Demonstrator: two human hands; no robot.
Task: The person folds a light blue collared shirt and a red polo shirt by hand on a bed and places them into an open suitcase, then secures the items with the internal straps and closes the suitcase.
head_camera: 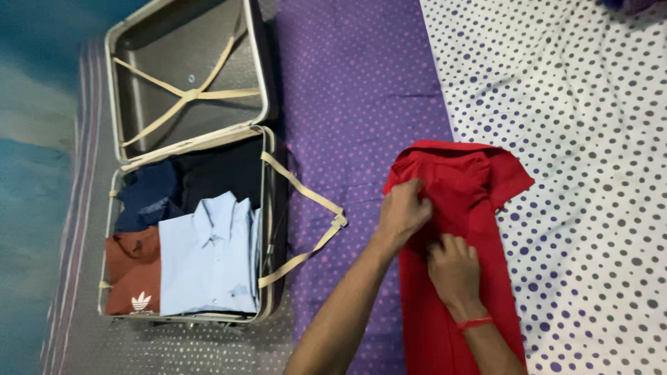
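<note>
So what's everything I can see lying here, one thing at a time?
suitcase: one, grey hard shell, open flat at the left, lid up top.
lid straps: crossed, beige, inside the empty lid.
loose strap: one, beige, hanging out over the suitcase's right edge.
light blue shirt: one, folded, in the lower half.
rust shirt: one, folded, left of the blue one.
dark clothes: navy and black, count unclear, at the back of that half.
purple sheet: one, dotted, under the suitcase.
white sheet: one, purple-dotted, at the right.
red shirt: one, spread across both sheets.
left hand: pinching the red cloth.
right hand: pressing on the red shirt, red wrist thread.
</note>
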